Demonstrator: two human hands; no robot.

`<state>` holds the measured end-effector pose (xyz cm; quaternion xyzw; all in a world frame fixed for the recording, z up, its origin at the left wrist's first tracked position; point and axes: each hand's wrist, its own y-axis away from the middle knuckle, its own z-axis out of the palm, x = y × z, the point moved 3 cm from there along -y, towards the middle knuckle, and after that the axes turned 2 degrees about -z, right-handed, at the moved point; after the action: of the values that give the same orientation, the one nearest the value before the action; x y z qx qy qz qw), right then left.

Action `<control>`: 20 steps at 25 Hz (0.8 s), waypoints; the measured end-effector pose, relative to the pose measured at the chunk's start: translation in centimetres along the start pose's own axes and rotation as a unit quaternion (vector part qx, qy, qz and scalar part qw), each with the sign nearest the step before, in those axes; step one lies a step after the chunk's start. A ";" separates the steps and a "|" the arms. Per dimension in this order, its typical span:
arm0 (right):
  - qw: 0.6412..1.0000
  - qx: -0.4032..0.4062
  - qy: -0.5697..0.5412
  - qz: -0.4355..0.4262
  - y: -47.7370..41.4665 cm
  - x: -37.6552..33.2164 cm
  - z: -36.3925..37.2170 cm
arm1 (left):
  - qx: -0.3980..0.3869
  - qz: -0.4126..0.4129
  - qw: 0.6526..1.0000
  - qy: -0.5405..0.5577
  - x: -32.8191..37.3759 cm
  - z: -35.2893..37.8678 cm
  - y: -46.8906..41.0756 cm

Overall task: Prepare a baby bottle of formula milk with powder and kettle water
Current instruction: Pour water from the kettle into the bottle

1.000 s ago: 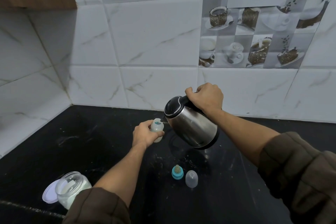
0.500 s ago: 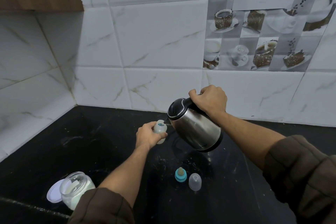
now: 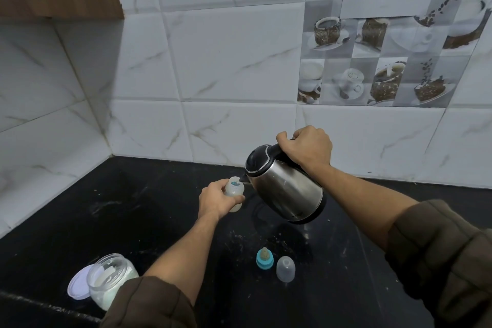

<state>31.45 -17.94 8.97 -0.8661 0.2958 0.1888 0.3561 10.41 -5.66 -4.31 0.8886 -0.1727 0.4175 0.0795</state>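
The left hand (image 3: 215, 200) holds the translucent plastic baby bottle (image 3: 234, 190) in its grip, on or just above the black bench (image 3: 133, 208), unclear which. The grip of the right hand (image 3: 306, 148) clasps the handle of the tilted steel kettle (image 3: 286, 192), its spout at the bottle's mouth. A wobble or overtilt could spill hot water onto the left hand.

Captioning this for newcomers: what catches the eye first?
The steel kettle tilts in the right hand, spout at the mouth of the baby bottle that the left hand grips. Nearer the camera, a blue teat ring and clear cap stand on the black counter; an open powder jar sits lower left.
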 end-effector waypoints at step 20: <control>1.000 0.004 0.002 -0.002 0.2 0.3 -0.2 | -0.005 -0.008 1.000 0.003 0.2 0.2 0.4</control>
<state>31.60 -18.30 8.90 -0.8659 0.2954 0.1848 0.3588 10.55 -6.13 -4.33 0.8883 -0.1677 0.4184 0.0879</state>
